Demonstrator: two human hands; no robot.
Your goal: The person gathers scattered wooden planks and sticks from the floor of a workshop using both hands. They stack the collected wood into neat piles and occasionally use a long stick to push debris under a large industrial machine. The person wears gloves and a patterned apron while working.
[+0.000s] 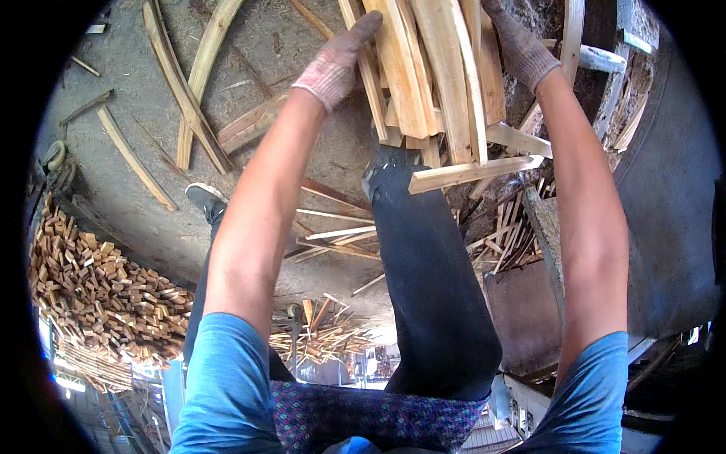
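A bundle of long sawn wooden planks (446, 83) lies between my two gloved hands at the top of the view. Against its left side is my left hand (340, 64), in a dirty knitted glove, with a finger over the edge of the outer planks. My right hand (520, 49), gloved too, presses the bundle's right side; its fingertips are partly hidden at the top edge. A short loose wooden piece (476, 174) lies crosswise at the bundle's near end, over my dark trouser leg (431, 265).
Long wooden strips (181, 83) lie on the dusty floor (249, 45) at left. A big heap of cut wood blocks (106, 295) is at lower left, with thin offcuts (333, 333) behind my legs. Metal machine parts (665, 212) stand at right, beside more scraps (507, 234).
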